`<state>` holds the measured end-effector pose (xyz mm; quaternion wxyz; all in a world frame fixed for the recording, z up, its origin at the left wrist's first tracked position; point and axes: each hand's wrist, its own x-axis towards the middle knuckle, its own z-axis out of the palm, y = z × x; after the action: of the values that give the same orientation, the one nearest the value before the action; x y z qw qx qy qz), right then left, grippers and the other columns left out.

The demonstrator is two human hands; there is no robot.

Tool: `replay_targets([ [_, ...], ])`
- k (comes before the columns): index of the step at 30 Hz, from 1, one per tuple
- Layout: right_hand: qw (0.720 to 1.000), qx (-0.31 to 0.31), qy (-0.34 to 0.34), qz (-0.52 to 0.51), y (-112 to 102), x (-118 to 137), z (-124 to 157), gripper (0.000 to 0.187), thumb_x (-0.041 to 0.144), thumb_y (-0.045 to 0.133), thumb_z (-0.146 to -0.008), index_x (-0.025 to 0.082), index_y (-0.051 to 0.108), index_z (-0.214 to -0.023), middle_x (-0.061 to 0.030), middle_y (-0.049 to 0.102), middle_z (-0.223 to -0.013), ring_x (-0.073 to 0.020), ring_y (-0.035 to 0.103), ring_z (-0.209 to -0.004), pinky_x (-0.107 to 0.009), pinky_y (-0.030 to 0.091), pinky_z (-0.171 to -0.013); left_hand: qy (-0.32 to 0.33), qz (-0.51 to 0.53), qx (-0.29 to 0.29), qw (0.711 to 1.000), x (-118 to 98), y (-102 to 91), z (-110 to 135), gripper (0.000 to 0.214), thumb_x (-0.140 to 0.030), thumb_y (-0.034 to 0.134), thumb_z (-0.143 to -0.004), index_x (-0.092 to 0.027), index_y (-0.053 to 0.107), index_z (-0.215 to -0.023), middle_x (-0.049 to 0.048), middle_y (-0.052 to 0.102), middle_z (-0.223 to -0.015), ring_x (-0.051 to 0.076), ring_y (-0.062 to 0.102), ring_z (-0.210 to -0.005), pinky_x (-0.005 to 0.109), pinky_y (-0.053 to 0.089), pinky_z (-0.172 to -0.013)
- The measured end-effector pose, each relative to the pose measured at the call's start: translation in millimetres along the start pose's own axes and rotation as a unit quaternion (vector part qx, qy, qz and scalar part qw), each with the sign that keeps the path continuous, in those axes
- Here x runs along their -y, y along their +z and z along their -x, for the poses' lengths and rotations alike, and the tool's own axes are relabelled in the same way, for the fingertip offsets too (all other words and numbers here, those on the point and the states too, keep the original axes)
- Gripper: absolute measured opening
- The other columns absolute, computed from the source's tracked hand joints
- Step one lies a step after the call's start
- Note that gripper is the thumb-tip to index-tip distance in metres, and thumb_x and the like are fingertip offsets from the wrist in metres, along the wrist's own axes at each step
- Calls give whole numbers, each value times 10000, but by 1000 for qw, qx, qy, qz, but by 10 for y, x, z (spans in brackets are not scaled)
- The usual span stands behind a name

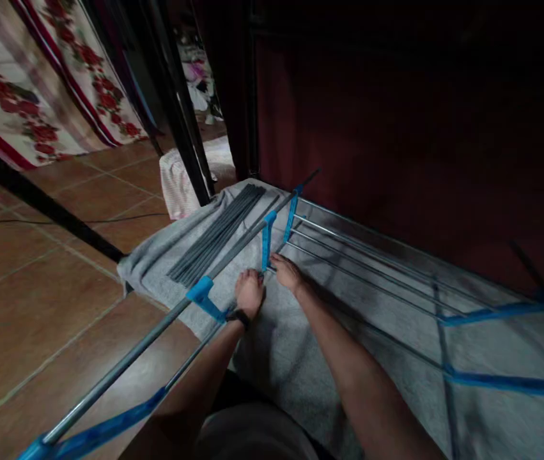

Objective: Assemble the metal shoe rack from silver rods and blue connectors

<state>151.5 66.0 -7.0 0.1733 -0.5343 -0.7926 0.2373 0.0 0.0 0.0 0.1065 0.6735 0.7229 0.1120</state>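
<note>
- While the left hand point(249, 292) curls low beside a blue bracket point(266, 239), the right hand point(287, 273) reaches its foot with bent fingers; whether either grips anything cannot be told.
- Steadying the bracket with one hand as the other works its foot would likely prevent twisting.
- Around them, the metal frame point(118, 370) spans and overhangs grey cloth point(396, 402); loose rods point(218, 236), beyond the left hand, are best kept clear.

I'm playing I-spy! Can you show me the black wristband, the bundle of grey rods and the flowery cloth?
Black wristband point(239, 317): head view, on the band.
Bundle of grey rods point(217, 234): head view, its middle.
Flowery cloth point(50, 78): head view, between flowers.
</note>
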Motion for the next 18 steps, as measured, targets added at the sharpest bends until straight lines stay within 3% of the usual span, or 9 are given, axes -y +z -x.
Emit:
replay_targets([
  [7, 1000, 7, 15, 7, -44, 21, 40, 560, 4, 383, -908, 181, 713, -1324, -70, 655, -1467, -175, 592, -1364, -277, 395, -1189, 11, 48, -11, 999, -87, 69, 37, 161, -177, 493, -993, -155, 634, -1069, 148, 671, -1127, 285, 584, -1124, 379, 434, -995],
  [18, 999, 2, 34, 26, -34, 102, 54, 550, 3, 355, -908, 156, 728, -1283, -87, 676, -1433, -185, 594, -1347, -259, 389, -1164, 0, 94, -35, 995, -98, 160, -8, 154, -130, 494, -960, -159, 644, -982, 146, 670, -1061, 274, 604, -1102, 376, 445, -997],
])
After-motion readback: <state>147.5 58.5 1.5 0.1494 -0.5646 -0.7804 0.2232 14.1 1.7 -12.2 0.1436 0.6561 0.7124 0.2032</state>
